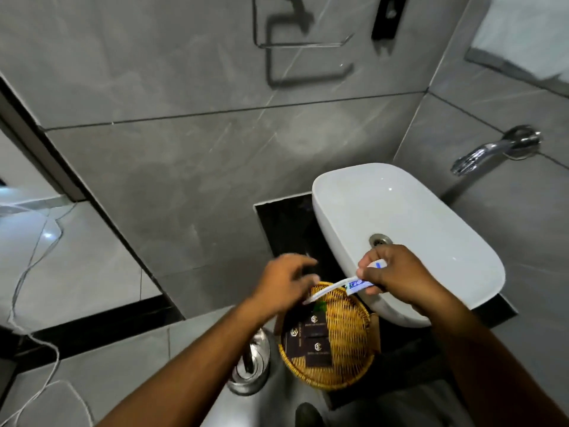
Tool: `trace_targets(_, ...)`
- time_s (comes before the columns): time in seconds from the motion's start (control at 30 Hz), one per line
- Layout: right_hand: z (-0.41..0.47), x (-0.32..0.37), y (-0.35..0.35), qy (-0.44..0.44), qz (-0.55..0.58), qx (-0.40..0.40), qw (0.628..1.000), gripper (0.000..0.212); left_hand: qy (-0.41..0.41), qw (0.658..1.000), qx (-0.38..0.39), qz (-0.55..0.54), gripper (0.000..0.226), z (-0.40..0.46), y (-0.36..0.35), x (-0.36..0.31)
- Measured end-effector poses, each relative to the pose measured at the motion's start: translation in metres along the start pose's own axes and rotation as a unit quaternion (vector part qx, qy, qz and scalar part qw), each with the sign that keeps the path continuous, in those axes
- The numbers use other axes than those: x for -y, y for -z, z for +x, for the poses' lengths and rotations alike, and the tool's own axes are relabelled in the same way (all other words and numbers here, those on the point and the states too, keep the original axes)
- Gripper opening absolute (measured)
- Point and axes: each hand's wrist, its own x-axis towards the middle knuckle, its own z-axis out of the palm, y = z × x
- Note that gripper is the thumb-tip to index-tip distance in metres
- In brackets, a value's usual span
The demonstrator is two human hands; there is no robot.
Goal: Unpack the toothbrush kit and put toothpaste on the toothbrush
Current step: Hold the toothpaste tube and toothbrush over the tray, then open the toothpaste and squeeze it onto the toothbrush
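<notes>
At six o'clock, nearest us, our two forearms rise into view over the dark counter. Just beyond them, around six to seven o'clock, sits the wicker basket (348, 343) holding several dark sachets (317, 349), with a steel bin (251, 365) beside it at seven o'clock.

Over the basket's far rim our left hand (286, 286) hovers, blurred, its fingers loosely spread and holding nothing that we can make out. At five o'clock from centre our right hand (391, 274) pinches both the toothbrush (326, 291) and the small toothpaste tube (358, 285) together, fingers closed on them above the near edge of the white basin (431, 217); the brush's long end points toward the left hand.

We judge the brush light and stiff, best held at mid-handle. The tube looks tiny, soft and slick: we should grip its crimped tail and squeeze gently, or paste will gush. Whether its cap is on, we cannot tell.

Farther off, at three o'clock, a chrome spout (480, 155) juts from the tiled wall, and at twelve o'clock hangs a wire towel holder (303, 43).
</notes>
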Motion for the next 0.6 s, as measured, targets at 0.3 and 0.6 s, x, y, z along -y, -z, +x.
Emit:
trace_targets(0.3, 0.006, 0.006, 0.007, -0.001, 0.017, 0.033, 0.999, 0.02, 0.052, 0.991, 0.12, -0.029, 0.022, -0.001, -0.053, -0.018)
trace_targets(0.6, 0.005, -0.008, 0.002, -0.015, -0.003, 0.076, 0.997, 0.032, 0.071, 0.994, 0.051, -0.066, 0.015, -0.008, -0.07, -0.018)
